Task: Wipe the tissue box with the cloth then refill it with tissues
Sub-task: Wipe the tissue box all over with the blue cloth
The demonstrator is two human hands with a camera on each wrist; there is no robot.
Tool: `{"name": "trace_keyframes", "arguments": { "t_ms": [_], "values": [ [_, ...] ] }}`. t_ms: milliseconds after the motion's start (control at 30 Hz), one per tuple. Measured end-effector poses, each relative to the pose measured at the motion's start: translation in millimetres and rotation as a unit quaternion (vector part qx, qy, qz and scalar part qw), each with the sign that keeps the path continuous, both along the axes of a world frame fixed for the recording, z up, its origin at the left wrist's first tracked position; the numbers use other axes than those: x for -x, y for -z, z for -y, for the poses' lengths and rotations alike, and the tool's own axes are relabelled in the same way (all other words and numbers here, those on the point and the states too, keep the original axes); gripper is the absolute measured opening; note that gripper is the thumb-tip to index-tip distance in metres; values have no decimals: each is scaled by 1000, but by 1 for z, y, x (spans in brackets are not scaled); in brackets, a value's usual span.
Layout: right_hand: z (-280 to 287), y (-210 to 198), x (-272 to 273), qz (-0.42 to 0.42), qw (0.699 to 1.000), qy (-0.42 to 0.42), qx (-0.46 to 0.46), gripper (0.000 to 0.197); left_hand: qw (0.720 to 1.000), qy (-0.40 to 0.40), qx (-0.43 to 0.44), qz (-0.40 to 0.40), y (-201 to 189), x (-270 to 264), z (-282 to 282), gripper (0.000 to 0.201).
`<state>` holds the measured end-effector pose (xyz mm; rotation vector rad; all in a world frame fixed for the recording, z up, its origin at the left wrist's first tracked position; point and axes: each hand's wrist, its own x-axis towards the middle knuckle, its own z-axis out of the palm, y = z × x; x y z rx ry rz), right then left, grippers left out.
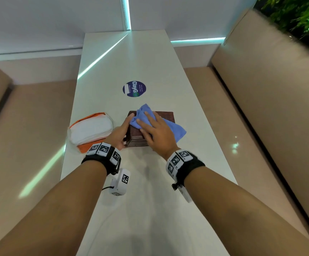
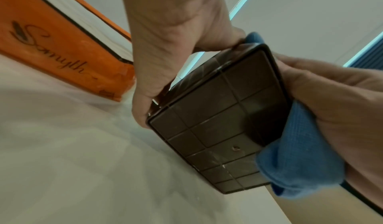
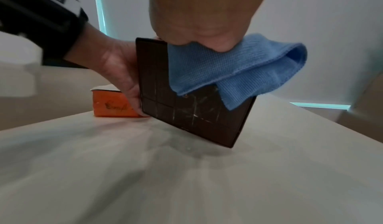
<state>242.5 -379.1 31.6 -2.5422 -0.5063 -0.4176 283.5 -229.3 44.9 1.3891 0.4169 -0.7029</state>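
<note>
A left hand (image 1: 119,133) grips the brown ribbed tissue box (image 1: 159,117), tilted on one edge on the long white surface (image 1: 150,200) — steadying it while the right hand (image 1: 157,134), fingers flat, presses a blue cloth (image 1: 176,129) over it; an orange tissue pack (image 1: 90,129) waits alongside, beige benches flanking.

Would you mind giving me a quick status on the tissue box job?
Left hand grips brown tissue box, tilted up on table. Right hand presses blue cloth on it. Tissue pack waiting alongside.
</note>
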Motion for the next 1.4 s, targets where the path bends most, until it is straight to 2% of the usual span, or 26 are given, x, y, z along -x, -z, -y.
{"name": "trace_keyframes", "arguments": {
  "t_ms": [67, 167, 233, 333, 400, 467, 533, 633, 700, 767, 800, 867, 900, 933, 967, 1000, 1033, 1067, 1100, 1133, 1167, 1200, 1267, 1333, 1400],
  "values": [
    [8, 4, -4, -22, 995, 85, -57, 39, 999, -29, -29, 3, 3, 1, 1, 60],
    [15, 6, -12, -114, 960, 235, -102, 40, 999, -19, -46, 3, 8, 3, 0, 71],
    [11, 1, -10, -96, 964, 230, -89, 39, 999, -21, -40, 9, 7, 5, 0, 69],
    [-9, -1, 5, -21, 994, 85, -67, 32, 1000, -8, -20, 9, 2, 8, 0, 56],
    [-22, 4, 16, -16, 999, 5, -39, 31, 1000, 25, -2, 15, 3, 9, 0, 60],
    [-22, 3, 18, -4, 1000, -17, -18, 33, 998, 32, -29, 46, 8, 8, -2, 52],
    [-14, -2, 16, -7, 1000, 19, -24, 34, 998, 22, -61, 24, 0, 13, -3, 45],
    [7, -5, 5, -71, 989, 127, -28, 37, 998, 12, -61, -27, -3, 13, -2, 68],
    [19, -8, -6, -133, 966, 220, -41, 41, 997, 2, -67, -34, -6, 16, -3, 71],
    [19, -10, -11, -159, 955, 248, -38, 45, 998, 5, -57, -28, -8, 18, -1, 73],
    [13, -14, -9, -141, 965, 220, -36, 52, 998, -1, -48, -34, -7, 19, 1, 73],
    [-5, -14, 2, -105, 988, 110, -18, 63, 999, -7, -33, -12, -6, 21, 2, 63],
    [-16, -15, 11, -92, 993, 68, -25, 56, 999, -9, -30, 39, -6, 22, -2, 52],
    [-23, -13, 18, -75, 996, 32, -27, 45, 995, 23, -16, 97, -11, 23, -5, 39],
    [-27, -12, 24, -53, 998, 3, -29, 39, 993, 85, 68, 54, -13, 19, -11, 40],
    [-30, -11, 28, -43, 998, -19, -30, 38, 986, 146, 56, 58, -8, 24, -15, 58],
    [-30, -11, 28, -24, 999, -29, -20, 37, 986, 148, 28, 77, -1, 25, -18, 77],
    [-27, -12, 26, -24, 999, -24, -14, 35, 989, 122, 28, 74, 3, 24, -19, 79],
    [-24, -14, 20, -35, 999, 7, -10, 34, 989, 94, -4, 114, 1, 25, -18, 72],
    [-20, -12, 11, -56, 997, 54, -5, 35, 994, 52, -42, 86, -2, 28, -15, 59],
    [-14, -9, 3, -79, 991, 106, -6, 36, 999, 5, -42, -15, -3, 27, -11, 60],
    [-8, -7, -4, -101, 984, 147, 3, 38, 997, -3, -39, -60, -2, 26, -8, 67],
    [7, -4, -15, -166, 965, 200, 20, 41, 996, -16, -39, -74, -3, 25, -5, 75],
    [17, -6, -23, -227, 940, 254, -20, 40, 996, -33, -38, -74, -4, 26, -5, 74],
    [13, -10, -27, -227, 933, 277, -22, 39, 996, -40, -26, -73, -3, 26, -1, 67]
  ]
}}
